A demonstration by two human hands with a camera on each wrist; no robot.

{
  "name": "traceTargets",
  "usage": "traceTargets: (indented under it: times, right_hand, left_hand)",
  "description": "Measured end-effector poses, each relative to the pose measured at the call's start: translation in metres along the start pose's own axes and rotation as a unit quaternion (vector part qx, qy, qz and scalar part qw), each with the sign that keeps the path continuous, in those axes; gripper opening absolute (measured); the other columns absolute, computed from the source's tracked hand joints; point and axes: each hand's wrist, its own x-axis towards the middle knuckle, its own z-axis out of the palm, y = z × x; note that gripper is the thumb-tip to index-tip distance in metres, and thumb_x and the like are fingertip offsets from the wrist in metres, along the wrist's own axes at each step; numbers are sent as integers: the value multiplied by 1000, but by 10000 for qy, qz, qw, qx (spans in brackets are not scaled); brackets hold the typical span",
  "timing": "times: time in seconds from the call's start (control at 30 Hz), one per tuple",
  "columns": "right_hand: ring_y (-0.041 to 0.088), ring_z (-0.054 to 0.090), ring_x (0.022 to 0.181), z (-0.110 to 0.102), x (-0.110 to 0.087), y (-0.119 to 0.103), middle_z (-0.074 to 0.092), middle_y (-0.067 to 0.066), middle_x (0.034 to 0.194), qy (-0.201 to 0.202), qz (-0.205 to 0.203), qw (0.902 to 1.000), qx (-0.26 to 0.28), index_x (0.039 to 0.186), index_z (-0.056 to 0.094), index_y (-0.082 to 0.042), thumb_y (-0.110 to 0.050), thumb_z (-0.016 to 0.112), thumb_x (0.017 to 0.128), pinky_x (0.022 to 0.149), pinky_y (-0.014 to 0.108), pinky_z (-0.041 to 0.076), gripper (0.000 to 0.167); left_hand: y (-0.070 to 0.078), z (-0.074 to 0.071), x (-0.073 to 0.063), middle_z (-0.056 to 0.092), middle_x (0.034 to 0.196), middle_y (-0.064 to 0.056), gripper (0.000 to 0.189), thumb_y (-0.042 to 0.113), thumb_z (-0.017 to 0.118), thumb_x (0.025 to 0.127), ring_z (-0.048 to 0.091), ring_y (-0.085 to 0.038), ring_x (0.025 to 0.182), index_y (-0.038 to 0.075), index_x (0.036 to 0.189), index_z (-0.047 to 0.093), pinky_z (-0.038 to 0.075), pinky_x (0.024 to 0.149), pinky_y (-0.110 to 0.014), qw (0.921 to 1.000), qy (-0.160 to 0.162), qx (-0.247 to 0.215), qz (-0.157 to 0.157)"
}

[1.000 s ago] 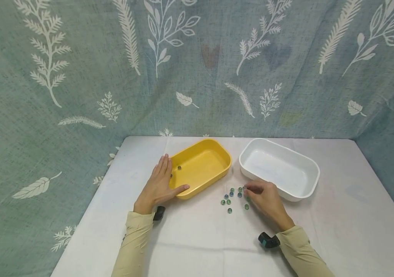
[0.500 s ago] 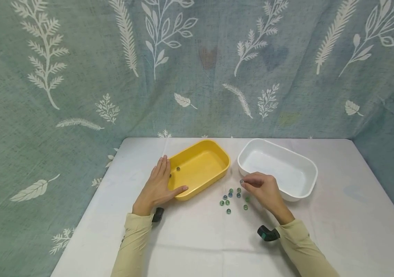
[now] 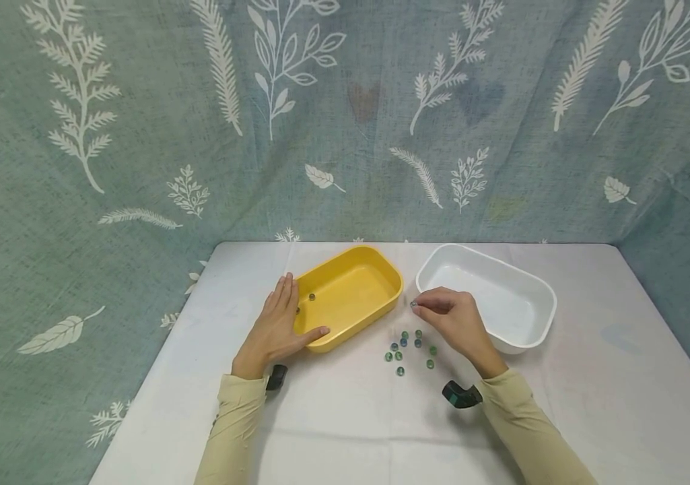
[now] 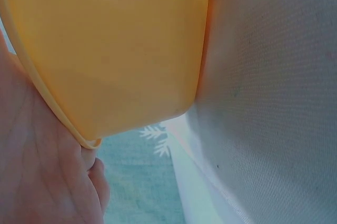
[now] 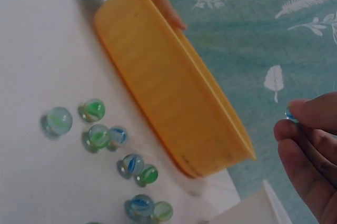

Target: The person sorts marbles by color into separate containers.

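Between thumb and fingertips my right hand [image 3: 455, 325] pinches a marble [image 3: 414, 304], raised above the table between the two trays; in the right wrist view the marble [image 5: 289, 114] shows blue and is mostly covered by the fingers. My left hand [image 3: 273, 330] lies flat with straight fingers over the near-left rim of a yellow tray [image 3: 353, 330], its thumb along the front edge. Two marbles [image 3: 312, 297] sit inside that tray near the left fingers. Several loose green and blue marbles [image 5: 99, 136] are scattered on the table in front of the trays.
A white tray [image 3: 547, 296] stands behind and right of my right hand. The white-covered table [image 3: 345, 417] ends at a green-blue leaf-patterned cloth [image 3: 345, 202] behind and at the sides. Black wrist devices [image 3: 461, 395] are worn below both hands.
My right hand has lifted the marble off the table and carried it up and left toward the yellow tray. My left hand stays on the yellow tray.
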Motion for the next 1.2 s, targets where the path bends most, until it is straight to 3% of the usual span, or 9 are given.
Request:
traceTargets:
  times: [0.37,0.77,1.2]
  right_hand:
    - [27,76,101,7,15,-15,78,14,108,-149,-84,9987,472,106,82,-4,-12,80,91,90,29,63,17]
    - [28,76,95,23,34,-32,78,15,105,-346,-298,9960,767,103,82,-4,-11,79,91,83,24,63,14]
    - [27,75,93,34,48,-40,78,15,104,-443,-264,9940,967,102,82,-4,-14,80,91,80,19,60,14]
  left_hand:
    - [0,0,-2,-8,176,-13,125,82,55,86,-3,-33,164,0,165,3,10,133,-56,10000,-29,10,-42]
    - [-1,1,-1,-8,176,-14,125,82,55,86,-3,-34,164,-1,164,4,11,132,-56,10000,-17,70,-26]
    - [1,1,1,-9,176,-12,124,83,54,86,-5,-32,164,0,165,3,10,133,-55,10000,-56,54,-40]
